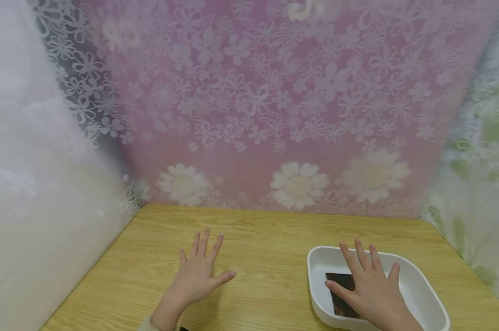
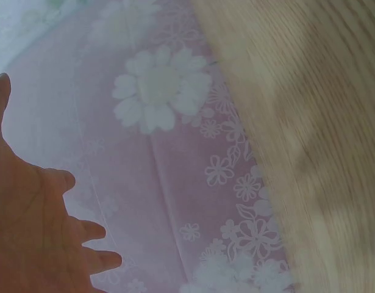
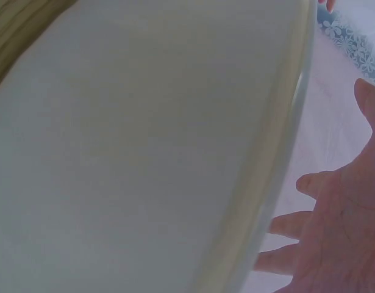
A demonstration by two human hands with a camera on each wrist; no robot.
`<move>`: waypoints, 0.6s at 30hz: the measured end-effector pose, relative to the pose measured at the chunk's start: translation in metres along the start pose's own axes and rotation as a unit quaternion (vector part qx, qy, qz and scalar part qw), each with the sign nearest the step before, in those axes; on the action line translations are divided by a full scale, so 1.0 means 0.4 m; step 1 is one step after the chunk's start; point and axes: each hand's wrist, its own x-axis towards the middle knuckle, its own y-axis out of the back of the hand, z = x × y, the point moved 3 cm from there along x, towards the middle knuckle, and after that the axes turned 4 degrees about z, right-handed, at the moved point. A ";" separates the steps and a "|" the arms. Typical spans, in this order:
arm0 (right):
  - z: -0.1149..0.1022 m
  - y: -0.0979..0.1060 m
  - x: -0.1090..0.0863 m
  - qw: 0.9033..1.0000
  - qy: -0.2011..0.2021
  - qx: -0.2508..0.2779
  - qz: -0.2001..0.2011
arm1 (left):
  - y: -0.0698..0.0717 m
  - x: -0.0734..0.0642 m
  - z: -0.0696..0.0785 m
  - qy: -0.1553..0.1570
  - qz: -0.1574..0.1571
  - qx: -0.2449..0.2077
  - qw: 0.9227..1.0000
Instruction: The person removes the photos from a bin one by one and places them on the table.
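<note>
My left hand (image 1: 196,278) hovers over the left half of the wooden table with its fingers spread and nothing in it. On the right, my right hand (image 1: 373,289) is spread wide above a white plastic basin (image 1: 423,285) with rounded corners. A flat, dark rectangular piece (image 1: 340,294) lies on the basin's floor, partly hidden behind that hand. In the right wrist view the basin's outer wall (image 3: 132,152) fills much of the picture, and the spread fingers (image 3: 291,224) show beyond its rim.
The wood-grain table (image 1: 257,257) ends at a pink floral curtain (image 1: 249,115) at the back. A pale sheet (image 1: 46,161) hangs along the left side, and a white one with green leaves (image 1: 481,161) hangs on the right.
</note>
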 end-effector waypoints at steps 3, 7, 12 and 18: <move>0.006 -0.001 -0.004 1.000 -0.003 -0.004 -0.001 | -0.002 -0.001 0.003 -0.002 -0.004 -0.002 1.000; 0.011 0.000 -0.006 1.000 -0.004 -0.010 0.004 | -0.003 -0.003 0.003 -0.005 -0.006 -0.004 1.000; 0.009 0.003 -0.006 1.000 0.000 -0.008 0.011 | -0.004 -0.001 0.008 -0.007 -0.002 -0.006 1.000; -0.005 0.009 -0.004 1.000 0.009 -0.006 0.018 | -0.006 0.002 0.017 -0.005 0.000 -0.007 1.000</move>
